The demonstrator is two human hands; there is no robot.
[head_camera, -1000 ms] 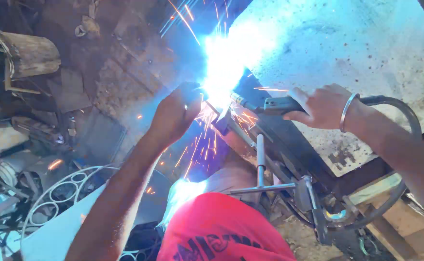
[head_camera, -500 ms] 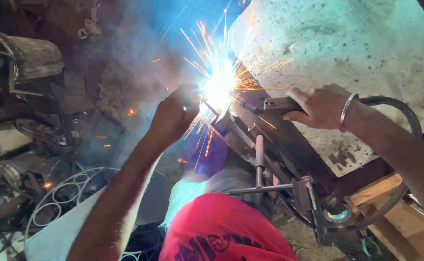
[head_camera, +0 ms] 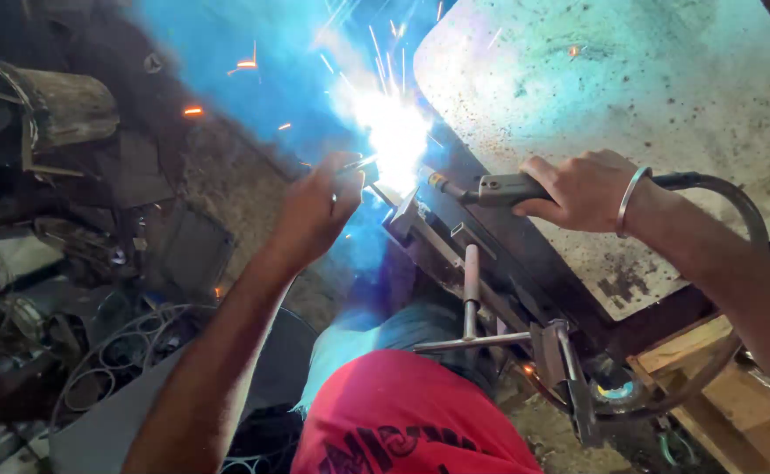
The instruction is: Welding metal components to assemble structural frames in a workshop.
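Gripping the welding torch (head_camera: 499,187), the right hand (head_camera: 582,189) aimed it at the bright arc (head_camera: 393,132); the left hand (head_camera: 315,211) pinched a thin rod (head_camera: 357,163) beside the dark metal frame (head_camera: 490,263).

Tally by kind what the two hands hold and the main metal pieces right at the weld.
Welding torch, in the right hand: 1
Thin rod, in the left hand: 1
Steel frame being welded: 1
Large metal sheet behind it: 1
Screw clamp with sliding bar handle: 1
Bangle on the right wrist: 1
Total: 6
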